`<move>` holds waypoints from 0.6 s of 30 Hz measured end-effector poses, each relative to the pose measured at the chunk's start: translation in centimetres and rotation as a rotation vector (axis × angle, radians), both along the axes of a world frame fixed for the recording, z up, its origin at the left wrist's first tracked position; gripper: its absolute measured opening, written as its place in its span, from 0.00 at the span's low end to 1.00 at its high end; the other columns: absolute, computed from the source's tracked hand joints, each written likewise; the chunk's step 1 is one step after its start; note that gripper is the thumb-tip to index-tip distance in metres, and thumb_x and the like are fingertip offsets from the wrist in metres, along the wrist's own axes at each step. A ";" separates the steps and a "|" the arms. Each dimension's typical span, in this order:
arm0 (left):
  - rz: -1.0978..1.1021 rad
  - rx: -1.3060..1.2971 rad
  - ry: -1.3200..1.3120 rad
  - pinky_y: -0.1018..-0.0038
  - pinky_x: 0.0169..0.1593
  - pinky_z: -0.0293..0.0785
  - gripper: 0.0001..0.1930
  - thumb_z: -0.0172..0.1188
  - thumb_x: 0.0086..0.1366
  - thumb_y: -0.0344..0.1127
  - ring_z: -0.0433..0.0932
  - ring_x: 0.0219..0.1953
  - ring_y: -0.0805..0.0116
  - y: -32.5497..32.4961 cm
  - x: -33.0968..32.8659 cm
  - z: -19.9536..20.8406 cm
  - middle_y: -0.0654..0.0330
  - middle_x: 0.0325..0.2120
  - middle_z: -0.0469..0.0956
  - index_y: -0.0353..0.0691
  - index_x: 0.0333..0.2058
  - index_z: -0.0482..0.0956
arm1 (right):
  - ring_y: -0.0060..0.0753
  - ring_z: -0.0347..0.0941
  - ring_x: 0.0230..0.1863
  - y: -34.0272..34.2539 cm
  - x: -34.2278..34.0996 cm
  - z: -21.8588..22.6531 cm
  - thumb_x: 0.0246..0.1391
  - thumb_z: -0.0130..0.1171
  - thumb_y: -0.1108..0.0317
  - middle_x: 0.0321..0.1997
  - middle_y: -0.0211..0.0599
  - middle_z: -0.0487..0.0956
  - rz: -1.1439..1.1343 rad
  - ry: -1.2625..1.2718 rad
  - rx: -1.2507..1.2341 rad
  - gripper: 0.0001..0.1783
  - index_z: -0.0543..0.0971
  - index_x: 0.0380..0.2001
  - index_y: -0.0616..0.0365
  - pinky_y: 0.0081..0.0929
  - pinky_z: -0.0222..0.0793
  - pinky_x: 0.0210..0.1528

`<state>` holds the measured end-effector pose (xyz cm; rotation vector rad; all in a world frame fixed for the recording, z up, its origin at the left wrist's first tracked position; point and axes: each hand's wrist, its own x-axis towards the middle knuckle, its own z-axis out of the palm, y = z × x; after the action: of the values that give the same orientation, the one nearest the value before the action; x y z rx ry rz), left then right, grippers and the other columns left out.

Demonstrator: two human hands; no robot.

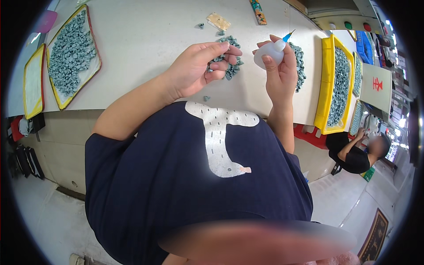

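Note:
My right hand (281, 73) is wrapped round a white squeeze bottle (269, 55) with a blue needle tip pointing up and to the right. My left hand (198, 66) is curled with thumb and fingertips close together; whatever is between them is too small to make out. Under its fingers lies a heap of small grey-green pieces (234, 70), several of them loose around it. A second heap of the same pieces (300, 66) sits behind my right hand, partly hidden by it.
At the left stands a tray (98, 53) of grey-green pieces beside a yellow-edged tray (34, 84). A yellow bin (324, 79) of pieces stands at the right. A beige packet (218, 21) and a patterned box (258, 12) lie farther back. Another person (357, 152) sits at far right.

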<state>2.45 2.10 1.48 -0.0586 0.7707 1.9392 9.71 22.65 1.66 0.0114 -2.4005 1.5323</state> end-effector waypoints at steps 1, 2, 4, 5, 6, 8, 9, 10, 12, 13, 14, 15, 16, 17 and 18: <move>0.001 0.021 -0.006 0.88 0.24 0.55 0.15 0.49 0.68 0.33 0.57 0.25 0.84 0.0 -0.1 0.0 0.67 0.32 0.69 0.29 0.49 0.73 | 0.36 0.77 0.45 0.0 0.0 0.0 0.62 0.52 0.71 0.46 0.46 0.76 0.002 0.004 0.006 0.21 0.63 0.56 0.64 0.30 0.73 0.49; 0.001 0.042 -0.012 0.88 0.24 0.56 0.16 0.49 0.68 0.32 0.57 0.25 0.84 0.0 -0.1 0.0 0.67 0.32 0.69 0.28 0.49 0.72 | 0.36 0.77 0.45 0.0 0.0 0.0 0.62 0.52 0.71 0.47 0.46 0.76 0.003 0.004 0.010 0.21 0.63 0.56 0.64 0.30 0.73 0.49; 0.013 0.050 -0.020 0.88 0.24 0.55 0.17 0.49 0.68 0.31 0.56 0.25 0.83 0.0 -0.1 -0.2 0.68 0.31 0.68 0.27 0.51 0.71 | 0.34 0.77 0.44 -0.1 0.0 -0.1 0.60 0.54 0.72 0.45 0.43 0.77 0.002 0.032 -0.036 0.21 0.65 0.55 0.64 0.28 0.73 0.48; 0.021 0.056 -0.030 0.88 0.24 0.55 0.17 0.49 0.68 0.31 0.56 0.25 0.83 0.0 -0.1 -0.2 0.68 0.31 0.67 0.27 0.52 0.71 | 0.31 0.77 0.44 -0.2 -0.1 -0.2 0.59 0.56 0.71 0.44 0.41 0.78 -0.001 0.059 -0.086 0.21 0.67 0.54 0.63 0.26 0.73 0.46; 0.028 0.052 -0.008 0.88 0.24 0.55 0.17 0.49 0.68 0.31 0.56 0.25 0.83 0.0 -0.1 -0.3 0.68 0.31 0.67 0.27 0.52 0.70 | 0.28 0.77 0.43 -0.3 -0.1 -0.3 0.58 0.58 0.71 0.42 0.38 0.79 -0.005 0.086 -0.137 0.21 0.69 0.54 0.62 0.23 0.73 0.44; 0.045 0.041 0.021 0.88 0.24 0.55 0.17 0.48 0.67 0.30 0.56 0.25 0.83 0.1 0.0 -0.5 0.68 0.30 0.68 0.28 0.52 0.70 | 0.34 0.77 0.45 -0.2 0.0 -0.2 0.59 0.55 0.74 0.45 0.43 0.77 0.011 0.095 -0.041 0.22 0.66 0.55 0.65 0.28 0.74 0.47; 0.055 0.066 0.033 0.88 0.24 0.55 0.16 0.49 0.67 0.31 0.56 0.25 0.84 0.1 0.0 -0.5 0.68 0.30 0.68 0.29 0.51 0.70 | 0.37 0.77 0.46 -0.1 0.2 -0.1 0.60 0.53 0.75 0.46 0.46 0.76 0.020 0.100 0.005 0.22 0.65 0.56 0.66 0.31 0.75 0.49; 0.066 0.082 0.039 0.88 0.24 0.55 0.15 0.49 0.67 0.31 0.56 0.25 0.84 0.1 -0.1 -0.5 0.67 0.31 0.69 0.30 0.50 0.70 | 0.37 0.77 0.46 0.0 0.3 0.0 0.60 0.53 0.75 0.46 0.46 0.76 0.019 0.076 0.029 0.22 0.65 0.56 0.66 0.32 0.75 0.49; 0.078 0.078 0.047 0.87 0.24 0.55 0.12 0.50 0.68 0.31 0.57 0.24 0.84 0.2 0.0 -0.5 0.66 0.31 0.70 0.32 0.47 0.71 | 0.38 0.77 0.46 0.2 0.4 0.2 0.59 0.53 0.75 0.46 0.46 0.76 0.021 0.025 0.070 0.22 0.65 0.56 0.66 0.33 0.76 0.49; 0.080 0.058 0.049 0.87 0.24 0.55 0.11 0.51 0.68 0.32 0.57 0.24 0.84 0.2 0.0 -0.5 0.65 0.32 0.71 0.33 0.45 0.71 | 0.37 0.77 0.46 0.2 0.5 0.2 0.59 0.53 0.75 0.46 0.47 0.76 0.023 0.023 0.077 0.22 0.65 0.57 0.66 0.33 0.76 0.49; 0.081 0.038 0.050 0.88 0.23 0.55 0.09 0.51 0.68 0.32 0.57 0.24 0.84 0.1 0.1 -0.4 0.64 0.32 0.72 0.34 0.44 0.71 | 0.37 0.77 0.45 0.2 0.5 0.2 0.59 0.53 0.76 0.46 0.47 0.76 0.024 0.020 0.085 0.22 0.65 0.57 0.66 0.33 0.76 0.49; 0.083 0.047 0.037 0.88 0.23 0.55 0.09 0.52 0.68 0.32 0.57 0.24 0.85 0.1 0.0 -0.4 0.64 0.33 0.72 0.35 0.42 0.71 | 0.37 0.77 0.45 0.2 0.5 0.2 0.59 0.53 0.76 0.46 0.47 0.76 0.026 0.017 0.092 0.22 0.65 0.57 0.66 0.34 0.77 0.49; 0.086 0.056 0.024 0.88 0.23 0.55 0.08 0.52 0.68 0.32 0.57 0.24 0.85 0.1 0.0 -0.4 0.63 0.33 0.73 0.35 0.41 0.71 | 0.37 0.77 0.45 0.2 0.5 0.2 0.59 0.54 0.75 0.46 0.47 0.76 0.019 0.032 0.089 0.22 0.65 0.57 0.66 0.34 0.77 0.48; 0.094 0.075 0.006 0.88 0.23 0.55 0.07 0.53 0.68 0.33 0.58 0.24 0.85 0.1 0.0 -0.4 0.62 0.34 0.74 0.36 0.40 0.71 | 0.37 0.77 0.45 0.1 0.5 0.1 0.59 0.54 0.75 0.46 0.47 0.76 0.011 0.048 0.086 0.22 0.65 0.57 0.66 0.34 0.77 0.48; 0.085 0.070 0.021 0.88 0.22 0.55 0.07 0.53 0.68 0.33 0.58 0.24 0.85 0.1 -0.1 -0.4 0.62 0.34 0.74 0.36 0.40 0.71 | 0.37 0.77 0.45 0.0 0.4 0.0 0.59 0.54 0.75 0.46 0.47 0.76 0.004 0.062 0.083 0.22 0.65 0.57 0.66 0.33 0.77 0.48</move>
<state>2.35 2.20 1.05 -0.0285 0.7232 2.0487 10.14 22.65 1.66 0.0807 -2.4145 1.4121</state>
